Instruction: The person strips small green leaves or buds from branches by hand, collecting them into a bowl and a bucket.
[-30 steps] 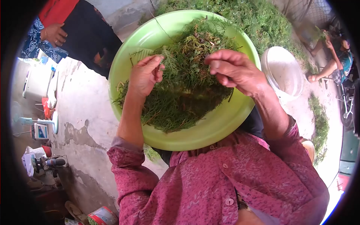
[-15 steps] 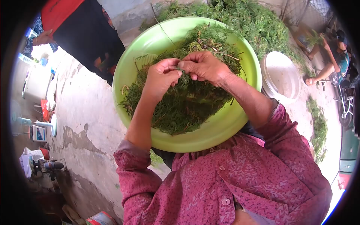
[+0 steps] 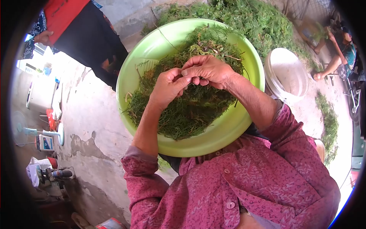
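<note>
Over a wide light-green plastic basin, my left hand and my right hand meet at their fingertips. Both are closed in a pinch, thumbs and forefingers touching. What lies between them is mostly covered by the fingers; a bit of green sprig showed there a moment ago. Beneath the hands, a heap of feathery green sprigs fills much of the basin, with some browner stems toward its far side. The basin rests against my front at lap height.
A large pile of green foliage lies behind the basin. To the right stand a white bucket and a seated person, with loose greenery on the floor. Another person in dark trousers stands at the left, beyond which is a fan.
The view has shifted slightly. My fingertips have drawn closer together, and the bit of green between them is now covered. The person at the left has moved a little.
</note>
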Available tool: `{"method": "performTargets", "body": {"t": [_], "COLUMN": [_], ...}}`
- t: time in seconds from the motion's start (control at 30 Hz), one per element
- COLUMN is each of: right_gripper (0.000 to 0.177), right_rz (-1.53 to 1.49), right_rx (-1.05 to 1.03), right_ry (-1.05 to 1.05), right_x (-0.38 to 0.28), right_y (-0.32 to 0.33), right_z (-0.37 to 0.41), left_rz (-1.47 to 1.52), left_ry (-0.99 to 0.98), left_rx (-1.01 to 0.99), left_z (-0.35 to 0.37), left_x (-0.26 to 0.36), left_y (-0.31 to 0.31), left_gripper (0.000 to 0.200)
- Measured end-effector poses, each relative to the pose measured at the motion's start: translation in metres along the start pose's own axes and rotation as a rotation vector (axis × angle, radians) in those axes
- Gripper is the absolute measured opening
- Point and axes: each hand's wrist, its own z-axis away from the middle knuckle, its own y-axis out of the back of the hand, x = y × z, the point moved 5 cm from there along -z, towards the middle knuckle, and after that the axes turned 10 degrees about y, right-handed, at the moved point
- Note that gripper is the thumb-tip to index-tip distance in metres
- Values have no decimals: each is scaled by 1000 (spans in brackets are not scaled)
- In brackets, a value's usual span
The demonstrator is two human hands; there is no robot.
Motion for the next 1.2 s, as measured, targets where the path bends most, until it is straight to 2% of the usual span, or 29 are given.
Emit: {"method": "performTargets", "body": {"t": [0.13,0.17,0.23,0.4,0.57,0.67,0.77,0.83,0.97,1.03,1.07,1.17,1.2], "right_gripper": [18,18,18,21,19,12,16,18,19,15,15,12,12], "right_rz": [38,35,-167,-195,-293,-683,-756,-907,-894,-823,-830,-491,-495], "right_rx": [53,53,51,37,58,-40,10,-43,-94,-35,-36,9,10], "right_ry": [-11,-11,21,18,26,70,33,9,26,-26,-21,-2,3], "right_x": [1,0,-3,-4,-8,-15,-17,-14,-9,-9,-9,-13,-15], "right_y": [6,6,6,4,6,10,18,20,25,26,25,24,20], "right_z": [-1,-1,1,2,2,2,4,0,-1,0,0,4,7], "left_rz": [-60,-15,29,292,402,474,552,566,597,793,785,776,770], "left_ry": [66,88,110,224,196,136,74,43,131,26,29,-35,-33], "left_rx": [-16,-34,-53,-109,-129,-166,-130,-110,36,-121,-120,-202,-177], "left_z": [-1,0,1,-2,0,6,11,13,18,17,17,18,19], "left_x": [0,-1,0,-7,-7,-3,-3,-5,-10,-8,-8,6,9], "left_y": [-2,-4,-6,-9,-6,3,16,24,27,26,27,26,26], "left_gripper": [19,20,20,19,14,13,16,20,19,16,16,17,18]}}
